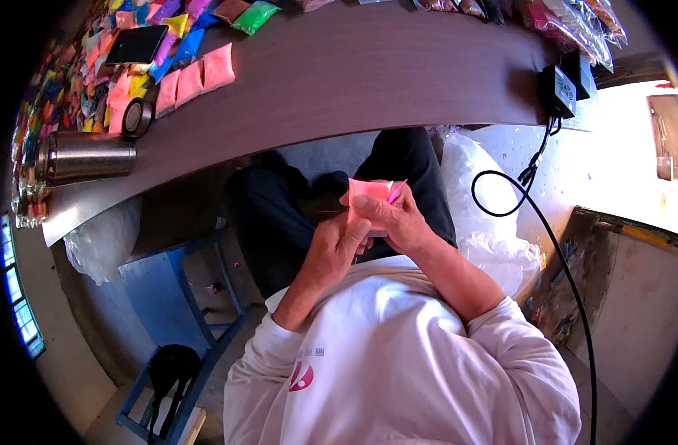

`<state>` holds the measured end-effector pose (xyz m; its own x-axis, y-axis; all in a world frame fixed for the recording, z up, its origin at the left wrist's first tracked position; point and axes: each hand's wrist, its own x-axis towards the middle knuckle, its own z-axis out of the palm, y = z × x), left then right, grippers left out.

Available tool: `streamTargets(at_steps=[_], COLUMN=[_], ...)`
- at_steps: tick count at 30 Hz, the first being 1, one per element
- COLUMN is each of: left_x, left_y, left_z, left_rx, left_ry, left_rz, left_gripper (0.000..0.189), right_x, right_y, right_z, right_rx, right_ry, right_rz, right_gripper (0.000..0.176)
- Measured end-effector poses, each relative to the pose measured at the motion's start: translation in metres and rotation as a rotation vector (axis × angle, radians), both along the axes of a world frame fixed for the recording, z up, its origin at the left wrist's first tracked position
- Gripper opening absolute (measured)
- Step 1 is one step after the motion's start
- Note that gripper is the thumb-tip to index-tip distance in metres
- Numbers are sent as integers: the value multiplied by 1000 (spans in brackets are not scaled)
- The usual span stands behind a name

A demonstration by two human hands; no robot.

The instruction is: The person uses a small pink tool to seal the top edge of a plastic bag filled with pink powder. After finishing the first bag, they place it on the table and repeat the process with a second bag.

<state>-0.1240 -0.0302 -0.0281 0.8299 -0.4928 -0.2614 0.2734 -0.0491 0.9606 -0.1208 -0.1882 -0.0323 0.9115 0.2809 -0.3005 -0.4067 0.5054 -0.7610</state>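
A small pink packet (pixel 368 193) in clear film is held up over my lap, just in front of my belly. My right hand (pixel 400 222) is closed on its right side, with the thumb pressed across the front. My left hand (pixel 337 239) pinches the packet's lower left part. Some fingers of both hands are hidden behind it. Nearest on the dark table (pixel 354 74) lies a short row of similar pink packets (pixel 194 83).
Many colourful packets (pixel 94 67) pile at the table's left, with a black phone (pixel 136 45) on top. A steel cup (pixel 90 158) lies near the edge. At right are a black box (pixel 558 90) with a cable, and white plastic bags (pixel 480 185). A blue stool (pixel 161 282) stands left.
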Motion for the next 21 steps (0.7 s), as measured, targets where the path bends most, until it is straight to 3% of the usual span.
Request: streamTargets(at_steps=[5, 7, 8, 10, 14, 17, 19, 21], left_x=[-1, 0, 2, 5, 2, -1, -1, 1], left_y=[4, 6, 8, 9, 9, 7, 8, 9], left_z=[-2, -1, 1, 1, -8, -12, -12, -9], left_rx=[-31, -47, -114, -181, -329, -316, -279, -181], left_ry=[81, 110, 132, 148, 269, 326, 347, 219], left_rz=[8, 19, -2, -24, -77, -51, -23, -63], left_gripper=[45, 45, 47, 48, 52, 57, 61, 66], right_x=[1, -1, 0, 8, 3, 1, 2, 2], right_y=[-2, -2, -5, -11, -12, -11, -11, -11], right_z=[-3, 2, 5, 10, 7, 2, -3, -1], right_rx=[-56, 200, 201, 534, 494, 436, 390, 245], right_ry=[-82, 2, 4, 77, 105, 37, 9, -100], right_rz=[55, 61, 64, 192, 90, 75, 64, 45], right_gripper=[35, 40, 40, 45, 43, 62, 56, 33])
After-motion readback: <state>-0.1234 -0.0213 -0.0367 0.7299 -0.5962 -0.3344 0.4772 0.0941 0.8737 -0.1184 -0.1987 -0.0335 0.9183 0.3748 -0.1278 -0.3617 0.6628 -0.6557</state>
